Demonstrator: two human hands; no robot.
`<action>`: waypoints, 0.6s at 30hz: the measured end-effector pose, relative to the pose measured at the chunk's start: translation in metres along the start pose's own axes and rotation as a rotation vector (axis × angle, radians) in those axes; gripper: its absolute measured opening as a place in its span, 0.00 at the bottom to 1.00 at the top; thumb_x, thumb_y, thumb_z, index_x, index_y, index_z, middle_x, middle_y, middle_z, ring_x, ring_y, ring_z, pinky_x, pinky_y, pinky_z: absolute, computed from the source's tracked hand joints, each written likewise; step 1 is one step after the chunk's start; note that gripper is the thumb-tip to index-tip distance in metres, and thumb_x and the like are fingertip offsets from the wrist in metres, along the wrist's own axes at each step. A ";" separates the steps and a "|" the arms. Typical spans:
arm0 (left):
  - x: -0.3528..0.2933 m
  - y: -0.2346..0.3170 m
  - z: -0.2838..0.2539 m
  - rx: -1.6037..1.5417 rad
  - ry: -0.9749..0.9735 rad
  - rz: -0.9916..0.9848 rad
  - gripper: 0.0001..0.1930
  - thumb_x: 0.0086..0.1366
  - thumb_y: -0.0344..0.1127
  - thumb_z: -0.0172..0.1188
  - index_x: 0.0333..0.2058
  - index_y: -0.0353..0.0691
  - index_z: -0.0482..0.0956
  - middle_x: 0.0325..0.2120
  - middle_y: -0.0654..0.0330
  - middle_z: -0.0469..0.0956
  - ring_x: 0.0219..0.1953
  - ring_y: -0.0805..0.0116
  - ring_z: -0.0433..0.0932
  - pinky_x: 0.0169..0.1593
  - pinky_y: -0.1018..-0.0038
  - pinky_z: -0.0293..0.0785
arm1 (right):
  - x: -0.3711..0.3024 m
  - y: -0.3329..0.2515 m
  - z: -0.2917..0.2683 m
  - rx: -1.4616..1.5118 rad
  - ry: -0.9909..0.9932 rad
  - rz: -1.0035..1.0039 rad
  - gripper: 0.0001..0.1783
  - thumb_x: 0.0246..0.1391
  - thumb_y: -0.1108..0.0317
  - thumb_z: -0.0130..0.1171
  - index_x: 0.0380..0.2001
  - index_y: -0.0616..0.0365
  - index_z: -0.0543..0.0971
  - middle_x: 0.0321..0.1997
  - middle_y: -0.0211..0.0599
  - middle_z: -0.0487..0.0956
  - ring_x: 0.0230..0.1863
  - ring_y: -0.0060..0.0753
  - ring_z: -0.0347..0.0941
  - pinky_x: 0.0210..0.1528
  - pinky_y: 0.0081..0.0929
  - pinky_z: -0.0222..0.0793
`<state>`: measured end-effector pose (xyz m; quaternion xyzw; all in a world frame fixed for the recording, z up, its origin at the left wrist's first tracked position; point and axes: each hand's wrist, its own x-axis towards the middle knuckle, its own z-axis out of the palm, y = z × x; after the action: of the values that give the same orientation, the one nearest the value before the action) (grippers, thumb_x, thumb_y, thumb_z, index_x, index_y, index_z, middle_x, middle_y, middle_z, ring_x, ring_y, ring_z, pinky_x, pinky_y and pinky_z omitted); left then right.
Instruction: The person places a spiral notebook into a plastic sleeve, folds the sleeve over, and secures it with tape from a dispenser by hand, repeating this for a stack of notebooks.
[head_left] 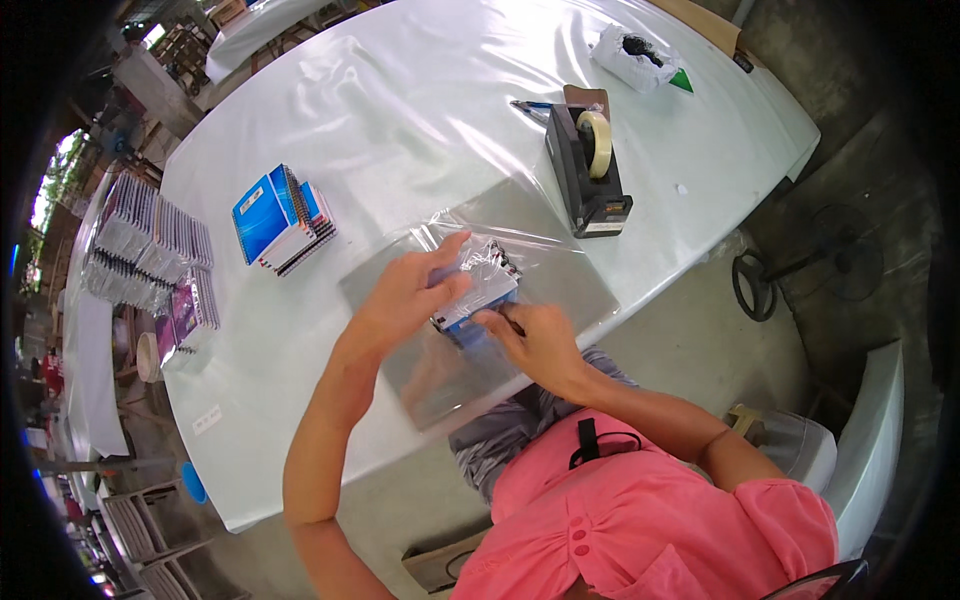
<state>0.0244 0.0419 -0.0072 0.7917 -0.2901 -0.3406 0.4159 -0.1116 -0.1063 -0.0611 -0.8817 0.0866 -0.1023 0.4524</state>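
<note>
In front of me a small stack of spiral notebooks [478, 290] with blue showing at its lower edge lies under clear plastic film. The film covers its top, and the black coil binding is at its far right side. Beneath it spreads a stack of clear plastic sheets [440, 385]. My left hand [405, 290] rests on the stack's left side, index finger and thumb stretched apart over the film. My right hand [540, 345] grips the near right edge, its thumb on the side and the other fingers partly hidden.
A black tape dispenser [585, 180] with a tape roll stands beyond my right hand; a pen [532, 108] lies by it. Blue notebooks [270, 220] are piled at left, with taller wrapped notebook stacks [150, 240] farther left. A white plastic bag [632, 60] sits at the far right.
</note>
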 end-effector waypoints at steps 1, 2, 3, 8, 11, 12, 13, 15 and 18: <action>0.000 0.006 -0.004 0.008 -0.028 -0.065 0.30 0.65 0.37 0.57 0.64 0.39 0.62 0.56 0.52 0.73 0.54 0.71 0.71 0.58 0.76 0.64 | 0.001 0.002 -0.001 0.004 -0.001 -0.003 0.20 0.56 0.59 0.64 0.21 0.67 0.78 0.12 0.43 0.68 0.11 0.30 0.59 0.17 0.31 0.54; 0.001 0.007 -0.007 0.011 -0.040 -0.101 0.30 0.65 0.36 0.57 0.64 0.39 0.62 0.56 0.53 0.72 0.54 0.71 0.71 0.58 0.75 0.64 | 0.002 0.004 -0.002 -0.013 -0.014 -0.004 0.20 0.56 0.58 0.63 0.20 0.66 0.78 0.13 0.47 0.67 0.11 0.36 0.59 0.18 0.34 0.55; 0.004 0.008 -0.010 0.018 -0.052 -0.134 0.29 0.66 0.36 0.56 0.64 0.39 0.62 0.57 0.53 0.72 0.54 0.70 0.71 0.58 0.74 0.64 | 0.003 0.007 -0.003 -0.030 -0.028 -0.005 0.21 0.56 0.58 0.62 0.20 0.66 0.78 0.14 0.51 0.66 0.12 0.43 0.60 0.19 0.38 0.57; 0.015 0.014 -0.006 0.523 0.021 0.276 0.50 0.55 0.46 0.64 0.69 0.40 0.43 0.42 0.48 0.80 0.45 0.55 0.78 0.50 0.65 0.69 | 0.018 0.045 -0.023 -0.083 -0.311 -0.116 0.15 0.53 0.58 0.61 0.22 0.60 0.80 0.22 0.52 0.75 0.24 0.57 0.71 0.28 0.45 0.65; 0.025 0.034 0.008 0.530 -0.146 0.112 0.58 0.48 0.49 0.67 0.69 0.39 0.38 0.35 0.43 0.79 0.38 0.46 0.78 0.43 0.62 0.71 | 0.032 0.081 -0.031 -0.195 -0.297 -0.149 0.08 0.50 0.65 0.60 0.27 0.59 0.80 0.34 0.53 0.77 0.33 0.56 0.73 0.36 0.45 0.68; 0.023 0.035 0.008 0.500 -0.139 0.049 0.57 0.47 0.47 0.67 0.69 0.38 0.41 0.33 0.40 0.78 0.35 0.44 0.78 0.39 0.61 0.72 | 0.037 0.090 -0.028 -0.287 -0.167 -0.175 0.07 0.48 0.67 0.59 0.29 0.59 0.80 0.41 0.52 0.78 0.38 0.54 0.74 0.41 0.44 0.69; 0.018 0.039 0.011 0.506 -0.129 0.040 0.57 0.47 0.47 0.67 0.69 0.38 0.41 0.33 0.40 0.78 0.35 0.44 0.78 0.39 0.61 0.72 | 0.042 0.094 -0.026 -0.278 -0.169 -0.187 0.07 0.48 0.67 0.59 0.29 0.59 0.80 0.41 0.52 0.78 0.38 0.54 0.74 0.41 0.44 0.69; 0.007 0.047 0.019 0.654 -0.054 -0.030 0.57 0.46 0.45 0.68 0.69 0.40 0.40 0.43 0.39 0.76 0.43 0.43 0.77 0.42 0.63 0.74 | 0.050 0.101 -0.029 -0.185 -0.141 -0.418 0.13 0.50 0.68 0.56 0.39 0.59 0.79 0.53 0.49 0.74 0.47 0.51 0.72 0.48 0.43 0.69; -0.041 0.029 0.032 0.782 0.229 0.286 0.57 0.46 0.42 0.67 0.69 0.42 0.39 0.56 0.39 0.67 0.53 0.43 0.72 0.47 0.61 0.76 | 0.073 0.093 -0.027 -0.510 -0.109 -0.621 0.20 0.52 0.74 0.53 0.50 0.57 0.76 0.56 0.48 0.73 0.54 0.50 0.69 0.56 0.40 0.66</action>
<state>-0.0307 0.0437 0.0160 0.8742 -0.4563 -0.0540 0.1570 -0.0539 -0.1984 -0.1141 -0.9540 -0.1854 -0.1625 0.1708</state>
